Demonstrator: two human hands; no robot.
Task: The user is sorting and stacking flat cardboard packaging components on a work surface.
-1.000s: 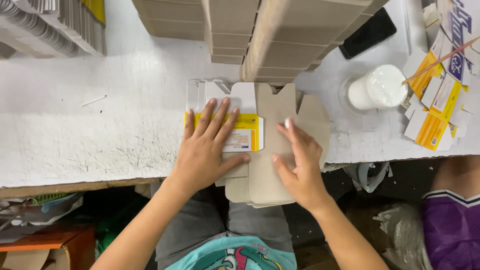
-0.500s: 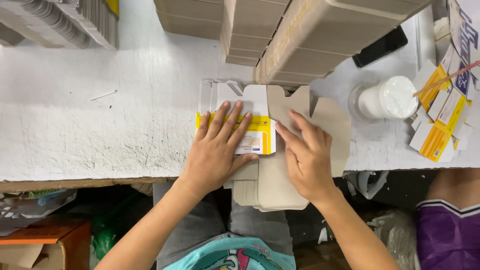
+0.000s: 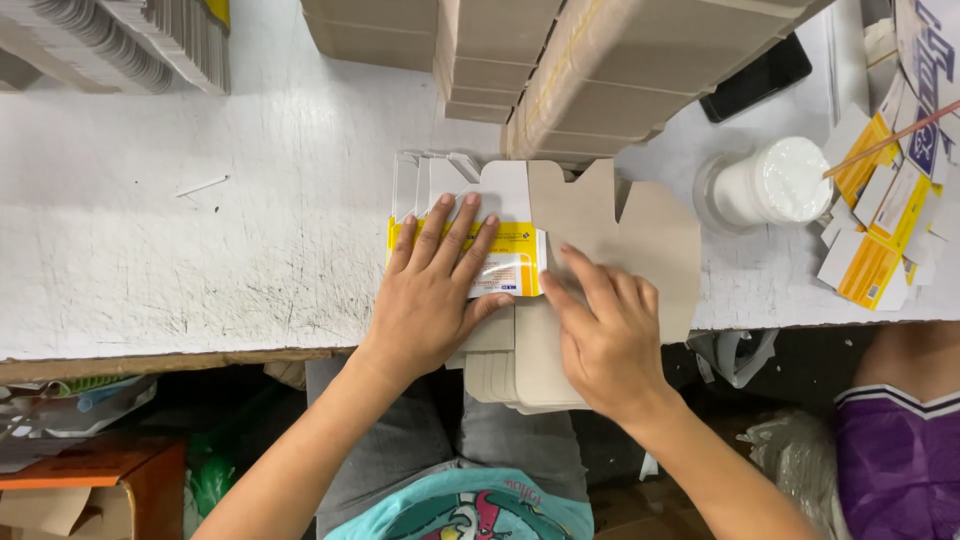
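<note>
Surface: scuffed white worktable (image 3: 200, 250), seen from above, with its front edge running across the middle of the view
Left hand: left hand (image 3: 432, 290) is spread flat, fingers fanned out and palm down, pressing on the flat carton blank (image 3: 510, 262); it's not gripping anything
Carton blank: white with a yellow band, lying printed side up at the table's front edge, mostly under the left hand, with its right end poking out toward the other hand
Right hand: right hand (image 3: 608, 335) is also open and flat, fingers loosely together, resting on the grey cardboard blanks (image 3: 620, 235); its fingertips sit just beside the right edge of the yellow and white carton
Grey blanks: plain side up, stacked and hanging over the table edge toward the lap, just right of the printed carton
Back of table: stacks of flat cardboard (image 3: 620, 70) piled up behind the hands
Right side: white plastic tub (image 3: 770, 185), a black phone (image 3: 757, 77) behind it, and a heap of yellow and white cartons (image 3: 880, 230) at the far right
Far right corner: someone else's purple shorts (image 3: 900, 460), well apart from the hands
</note>
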